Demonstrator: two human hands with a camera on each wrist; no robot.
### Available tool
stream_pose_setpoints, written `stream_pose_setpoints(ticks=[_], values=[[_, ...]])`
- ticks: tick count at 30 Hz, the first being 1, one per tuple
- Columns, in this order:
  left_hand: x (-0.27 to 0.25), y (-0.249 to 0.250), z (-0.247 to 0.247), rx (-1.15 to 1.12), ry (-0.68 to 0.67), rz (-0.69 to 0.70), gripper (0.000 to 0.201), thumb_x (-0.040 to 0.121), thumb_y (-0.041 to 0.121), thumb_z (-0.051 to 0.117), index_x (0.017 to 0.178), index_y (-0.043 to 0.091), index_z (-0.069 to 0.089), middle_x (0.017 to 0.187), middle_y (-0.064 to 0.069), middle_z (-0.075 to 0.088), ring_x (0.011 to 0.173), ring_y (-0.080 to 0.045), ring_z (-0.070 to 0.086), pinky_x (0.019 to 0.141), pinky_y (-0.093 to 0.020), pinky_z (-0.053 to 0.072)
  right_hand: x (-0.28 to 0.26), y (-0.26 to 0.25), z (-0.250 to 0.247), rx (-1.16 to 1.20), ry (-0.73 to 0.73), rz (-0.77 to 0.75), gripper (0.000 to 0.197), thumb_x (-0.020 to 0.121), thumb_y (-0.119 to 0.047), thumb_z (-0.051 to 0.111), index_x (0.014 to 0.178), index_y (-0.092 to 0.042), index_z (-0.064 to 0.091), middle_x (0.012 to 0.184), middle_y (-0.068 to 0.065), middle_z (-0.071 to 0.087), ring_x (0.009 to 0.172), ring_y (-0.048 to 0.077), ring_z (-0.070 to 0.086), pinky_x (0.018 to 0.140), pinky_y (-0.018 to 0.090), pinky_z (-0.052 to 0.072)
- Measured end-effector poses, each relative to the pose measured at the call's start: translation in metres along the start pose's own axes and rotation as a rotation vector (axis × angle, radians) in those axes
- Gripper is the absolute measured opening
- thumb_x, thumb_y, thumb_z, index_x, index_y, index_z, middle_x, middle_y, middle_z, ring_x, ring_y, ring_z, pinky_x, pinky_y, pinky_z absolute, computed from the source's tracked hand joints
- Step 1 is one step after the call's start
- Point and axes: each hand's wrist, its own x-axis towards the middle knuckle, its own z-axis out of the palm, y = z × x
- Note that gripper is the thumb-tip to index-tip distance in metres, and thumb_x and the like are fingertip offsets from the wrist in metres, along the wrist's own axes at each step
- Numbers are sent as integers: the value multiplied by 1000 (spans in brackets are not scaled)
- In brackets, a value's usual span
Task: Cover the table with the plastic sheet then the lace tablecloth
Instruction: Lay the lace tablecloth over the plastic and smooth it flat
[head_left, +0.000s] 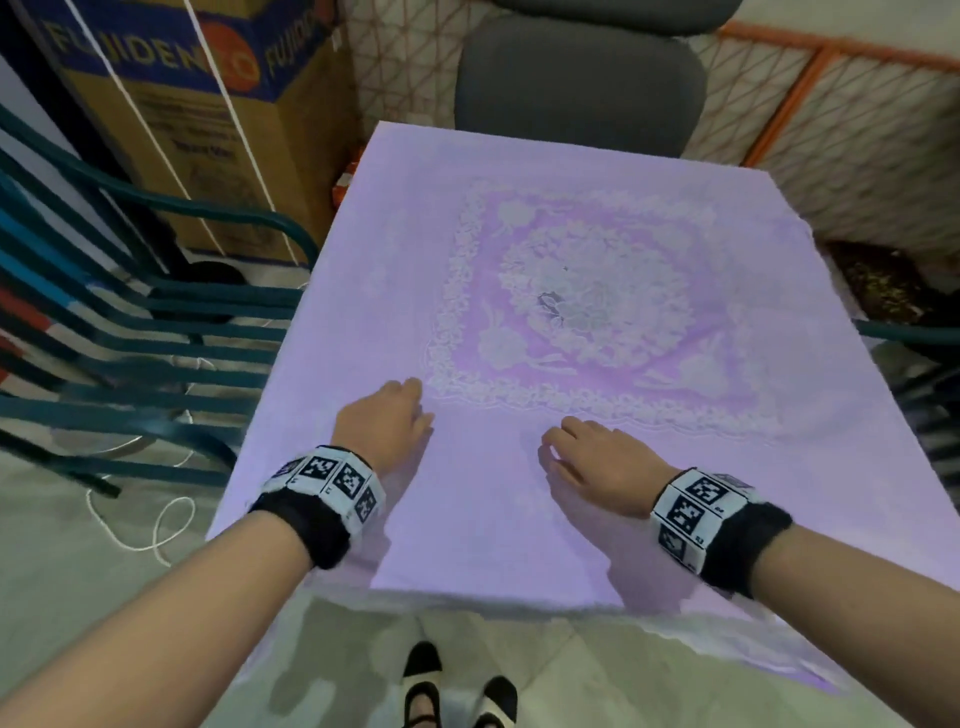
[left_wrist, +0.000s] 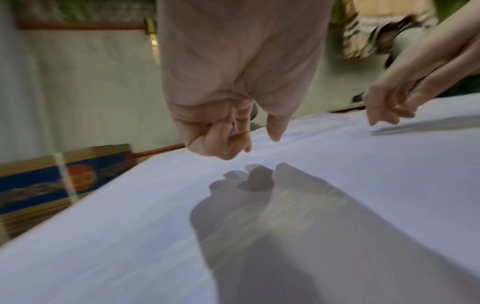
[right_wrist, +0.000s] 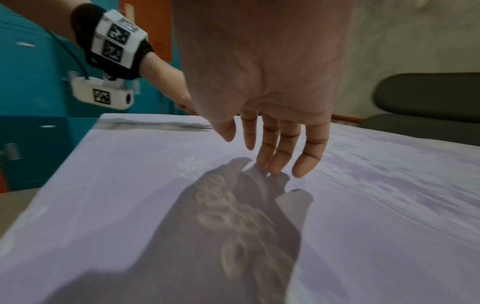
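Already spread, the lace tablecloth could drag askew: left hand loosely curled, right hand with fingers straight, both empty.

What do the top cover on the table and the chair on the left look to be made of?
Lace tablecloth: thin white openwork fabric, matte; floral patterns let the purple below show through. Chair: teal-painted slats and curved frame, probably metal, slightly glossy; I cannot confirm the material.
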Motion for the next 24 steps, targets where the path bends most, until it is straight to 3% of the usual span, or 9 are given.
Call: stream_pose_setpoints(ticks=[5,9,13,16,20,24], values=[[20,101,26,26,-95,334,28,100,31,38,116,13,51,114,-8,56,94,-29,61,74,-36,47,-63,66,15,211,65,324,31,101,-31,33,121,-14,48,118,8,54,108,27,54,83,35,43],[29,164,46,49,-219,559,28,101,26,36,119,13,53,118,-10,50,107,-30,51,85,-43,49,-113,103,32,303,106,602,29,100,-26,36,120,-12,51,120,10,56,108,28,57,85,36,44],[33,224,60,93,-273,770,30,101,27,36,120,17,56,122,-9,47,114,-29,43,89,-44,48,-160,137,56,390,191,878,28,97,-19,41,120,-8,54,121,15,56,109,33,57,89,39,46],[31,266,71,121,-300,868,31,100,29,38,120,18,59,125,-8,47,117,-29,41,91,-44,47,-193,162,74,440,227,1079,32,97,-15,41,126,-6,49,127,18,47,110,37,56,93,45,46],[23,321,91,154,-333,975,29,99,28,40,118,21,61,124,-5,48,117,-27,42,90,-43,46,-235,197,95,490,203,1315,36,96,-7,39,132,-2,42,135,19,35,110,40,55,93,44,44],[17,373,107,123,-358,999,28,99,22,40,116,19,61,122,-6,49,115,-27,43,92,-44,46,-261,234,112,545,164,1359,34,96,-5,39,129,2,44,136,25,39,117,41,51,100,43,44]])
